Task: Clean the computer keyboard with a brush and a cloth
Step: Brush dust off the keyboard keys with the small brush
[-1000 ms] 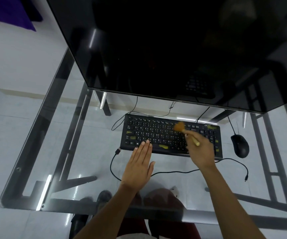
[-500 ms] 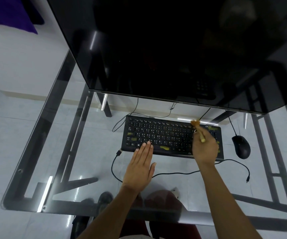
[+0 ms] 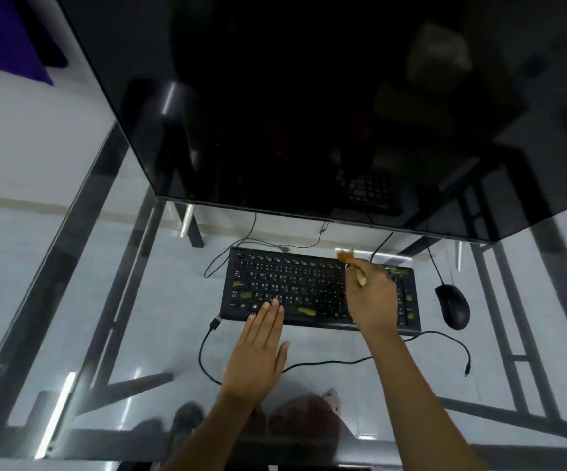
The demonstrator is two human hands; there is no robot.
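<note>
Steadying the keyboard (image 3: 319,294) appears to be the job given to the left hand (image 3: 258,351), which is laid flat with its fingers (image 3: 268,311) straight and pressed together, the tips resting on the near-left keys while the palm lies on the glass table (image 3: 81,300). By this placement the board is probably kept from sliding on the smooth glass while it is brushed.

The brush (image 3: 352,266) is gripped in the right hand (image 3: 372,300), the fingers being curled round the pale handle; exactly how each finger sits cannot be told, as the back of the hand is turned to the camera. The brown bristles are held at the far edge of the keyboard, right of its middle, so that dust is likely being swept away from the person and off the back. The handle is tilted back toward the wrist, an angle suited to flicking strokes.

The keyboard lies on the glass just beneath the lower edge of a large dark monitor (image 3: 309,113), with yellowish smears visible on several keys. A black mouse (image 3: 452,305) is set well to its right, and a loose cable (image 3: 343,362) is looped on the glass near the forearms.

No cloth can be seen, so the wiping step is judged not yet begun.
</note>
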